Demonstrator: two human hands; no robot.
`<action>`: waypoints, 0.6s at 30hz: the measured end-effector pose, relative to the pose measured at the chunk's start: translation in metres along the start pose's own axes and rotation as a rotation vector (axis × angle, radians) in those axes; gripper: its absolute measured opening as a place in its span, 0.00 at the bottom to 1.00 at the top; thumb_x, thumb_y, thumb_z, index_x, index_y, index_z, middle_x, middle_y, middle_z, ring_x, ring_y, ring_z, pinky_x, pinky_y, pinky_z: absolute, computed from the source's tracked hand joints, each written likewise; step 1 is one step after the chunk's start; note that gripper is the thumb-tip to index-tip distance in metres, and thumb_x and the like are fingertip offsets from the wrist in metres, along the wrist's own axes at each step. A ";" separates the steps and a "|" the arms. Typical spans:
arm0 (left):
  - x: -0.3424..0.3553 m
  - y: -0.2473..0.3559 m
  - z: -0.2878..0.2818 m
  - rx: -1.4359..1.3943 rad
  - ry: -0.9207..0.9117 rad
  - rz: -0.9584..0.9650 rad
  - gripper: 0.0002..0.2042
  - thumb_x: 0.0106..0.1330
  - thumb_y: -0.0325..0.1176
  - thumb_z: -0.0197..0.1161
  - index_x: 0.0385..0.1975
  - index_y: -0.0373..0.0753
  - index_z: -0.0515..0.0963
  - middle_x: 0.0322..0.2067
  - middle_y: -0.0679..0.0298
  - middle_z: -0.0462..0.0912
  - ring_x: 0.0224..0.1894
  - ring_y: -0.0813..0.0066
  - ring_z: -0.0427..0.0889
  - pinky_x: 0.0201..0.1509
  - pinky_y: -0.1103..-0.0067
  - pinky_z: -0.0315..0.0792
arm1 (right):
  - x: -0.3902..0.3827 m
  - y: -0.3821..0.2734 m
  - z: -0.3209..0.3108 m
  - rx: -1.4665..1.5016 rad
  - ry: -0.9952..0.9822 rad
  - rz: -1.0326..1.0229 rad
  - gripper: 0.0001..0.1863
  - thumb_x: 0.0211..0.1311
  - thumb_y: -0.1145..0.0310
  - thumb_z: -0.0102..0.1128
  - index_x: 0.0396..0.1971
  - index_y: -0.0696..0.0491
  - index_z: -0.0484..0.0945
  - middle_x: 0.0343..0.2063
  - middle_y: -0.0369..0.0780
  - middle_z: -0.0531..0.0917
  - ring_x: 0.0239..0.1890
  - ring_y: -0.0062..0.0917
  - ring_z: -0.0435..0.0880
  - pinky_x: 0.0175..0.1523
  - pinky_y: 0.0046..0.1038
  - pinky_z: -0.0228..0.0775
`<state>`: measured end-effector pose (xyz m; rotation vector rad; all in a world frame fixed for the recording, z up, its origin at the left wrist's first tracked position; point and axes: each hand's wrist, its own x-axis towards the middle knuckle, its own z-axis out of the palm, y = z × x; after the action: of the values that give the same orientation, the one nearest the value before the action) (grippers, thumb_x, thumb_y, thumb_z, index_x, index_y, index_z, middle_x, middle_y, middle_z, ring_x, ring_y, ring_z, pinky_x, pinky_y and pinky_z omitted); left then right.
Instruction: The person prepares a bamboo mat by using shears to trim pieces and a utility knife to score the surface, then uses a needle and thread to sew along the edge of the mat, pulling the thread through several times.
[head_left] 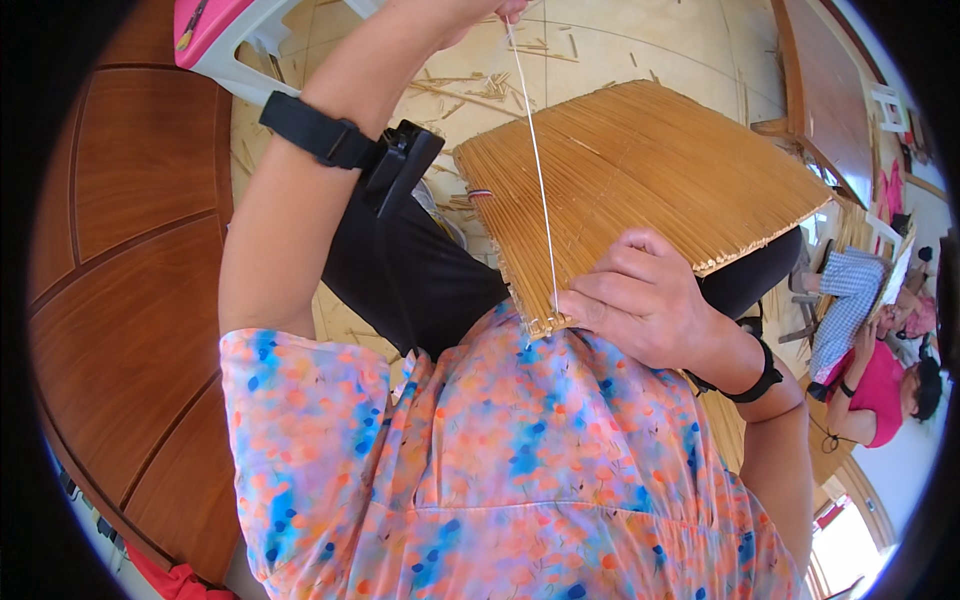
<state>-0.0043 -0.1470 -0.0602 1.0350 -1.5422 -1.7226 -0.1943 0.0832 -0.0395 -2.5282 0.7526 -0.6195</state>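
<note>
My floral blouse (540,450) lies below my right hand (640,300), clamped on the near corner of a stalk mat (650,160) spreading beyond it. My left hand (478,14), partly cropped, pinches the white cord (537,150) taut; too hard a pull could snap it or split the mat's edge.

Workshop-like room; stalk scraps (490,84) on floor tiles (680,40)
</note>
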 end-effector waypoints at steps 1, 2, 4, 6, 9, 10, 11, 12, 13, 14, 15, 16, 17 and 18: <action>-0.003 0.002 -0.001 -0.003 -0.003 -0.005 0.08 0.72 0.32 0.54 0.32 0.35 0.76 0.18 0.70 0.71 0.17 0.84 0.66 0.20 0.85 0.60 | 0.000 0.000 0.001 0.022 0.037 0.006 0.12 0.51 0.71 0.63 0.37 0.54 0.82 0.29 0.34 0.78 0.31 0.25 0.76 0.43 0.31 0.70; -0.005 0.003 -0.003 -0.003 0.000 -0.009 0.08 0.72 0.32 0.54 0.32 0.35 0.76 0.18 0.70 0.71 0.17 0.84 0.66 0.20 0.85 0.60 | 0.000 0.000 0.003 0.045 0.075 0.013 0.12 0.51 0.71 0.63 0.37 0.55 0.81 0.30 0.35 0.80 0.32 0.25 0.77 0.43 0.32 0.70; -0.007 0.003 -0.007 0.030 0.039 0.010 0.08 0.72 0.32 0.54 0.34 0.35 0.76 0.17 0.71 0.71 0.16 0.83 0.65 0.19 0.85 0.60 | -0.001 0.002 0.003 0.067 0.078 0.024 0.11 0.51 0.72 0.63 0.37 0.55 0.81 0.32 0.36 0.81 0.32 0.26 0.78 0.44 0.32 0.71; -0.008 -0.001 -0.017 0.038 0.052 -0.008 0.08 0.72 0.31 0.54 0.33 0.35 0.77 0.16 0.71 0.71 0.15 0.83 0.65 0.19 0.85 0.60 | -0.002 0.004 0.003 0.085 0.081 0.037 0.11 0.51 0.72 0.63 0.36 0.55 0.81 0.33 0.37 0.82 0.33 0.27 0.79 0.44 0.33 0.71; -0.017 -0.006 -0.022 0.211 0.122 -0.111 0.10 0.72 0.32 0.54 0.30 0.35 0.77 0.16 0.70 0.72 0.15 0.83 0.67 0.18 0.85 0.61 | -0.003 0.007 0.003 0.072 0.100 -0.007 0.10 0.51 0.73 0.63 0.35 0.56 0.81 0.34 0.39 0.83 0.33 0.27 0.80 0.44 0.34 0.72; -0.021 -0.008 -0.024 0.374 0.179 -0.197 0.11 0.72 0.32 0.54 0.28 0.35 0.78 0.16 0.70 0.73 0.16 0.83 0.69 0.19 0.85 0.63 | -0.003 0.008 0.001 0.047 0.103 0.000 0.10 0.51 0.72 0.63 0.35 0.55 0.82 0.35 0.39 0.84 0.33 0.27 0.80 0.43 0.34 0.72; -0.025 -0.014 -0.026 0.374 0.180 -0.196 0.11 0.72 0.32 0.54 0.28 0.35 0.78 0.16 0.70 0.73 0.16 0.83 0.69 0.19 0.85 0.63 | -0.002 0.008 0.000 0.023 0.106 0.007 0.09 0.50 0.72 0.63 0.34 0.55 0.82 0.35 0.39 0.84 0.33 0.26 0.80 0.43 0.33 0.72; -0.034 -0.019 -0.032 0.383 0.118 -0.215 0.11 0.72 0.31 0.53 0.29 0.34 0.78 0.18 0.69 0.74 0.17 0.83 0.72 0.20 0.84 0.65 | 0.000 0.006 -0.001 0.023 0.106 -0.003 0.09 0.50 0.72 0.63 0.34 0.55 0.82 0.35 0.39 0.84 0.33 0.26 0.80 0.43 0.33 0.72; -0.039 -0.023 -0.037 0.389 0.048 -0.233 0.12 0.72 0.31 0.53 0.30 0.33 0.79 0.19 0.68 0.76 0.19 0.82 0.75 0.21 0.84 0.67 | 0.001 0.005 -0.002 0.031 0.079 -0.014 0.09 0.50 0.72 0.64 0.34 0.55 0.82 0.35 0.38 0.84 0.33 0.26 0.81 0.43 0.33 0.72; -0.045 -0.019 -0.040 0.387 0.041 -0.231 0.12 0.72 0.31 0.53 0.30 0.33 0.79 0.19 0.68 0.76 0.19 0.82 0.75 0.21 0.84 0.67 | 0.000 0.004 -0.002 0.038 0.053 -0.016 0.10 0.50 0.72 0.64 0.34 0.55 0.82 0.35 0.38 0.84 0.33 0.25 0.81 0.43 0.32 0.72; -0.053 -0.011 -0.045 0.401 0.051 -0.165 0.11 0.72 0.31 0.53 0.33 0.31 0.80 0.20 0.67 0.77 0.21 0.82 0.78 0.23 0.83 0.70 | -0.001 0.003 -0.001 0.035 0.053 -0.010 0.10 0.50 0.72 0.64 0.34 0.55 0.82 0.35 0.38 0.84 0.33 0.25 0.81 0.43 0.32 0.72; -0.060 -0.001 -0.049 0.412 0.060 -0.100 0.11 0.72 0.30 0.52 0.37 0.30 0.80 0.22 0.65 0.79 0.23 0.81 0.80 0.25 0.83 0.72 | -0.002 0.003 -0.001 0.026 0.054 0.000 0.10 0.50 0.71 0.64 0.34 0.54 0.82 0.35 0.37 0.84 0.33 0.25 0.81 0.43 0.32 0.71; -0.067 0.008 -0.054 0.461 0.118 -0.063 0.11 0.73 0.30 0.52 0.41 0.30 0.79 0.25 0.64 0.80 0.26 0.81 0.81 0.28 0.83 0.74 | -0.002 0.003 -0.001 0.019 0.058 0.010 0.10 0.50 0.71 0.64 0.34 0.54 0.82 0.35 0.37 0.84 0.33 0.24 0.81 0.43 0.32 0.71; -0.072 0.015 -0.058 0.510 0.177 -0.026 0.12 0.73 0.29 0.51 0.46 0.29 0.78 0.28 0.62 0.81 0.28 0.81 0.81 0.31 0.82 0.75 | -0.003 0.005 -0.001 0.019 0.058 0.020 0.10 0.50 0.71 0.64 0.34 0.54 0.82 0.35 0.37 0.84 0.33 0.24 0.81 0.43 0.32 0.71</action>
<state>0.0820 -0.1185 -0.0355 1.4157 -1.9009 -1.2333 -0.1989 0.0811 -0.0418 -2.4920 0.7871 -0.6924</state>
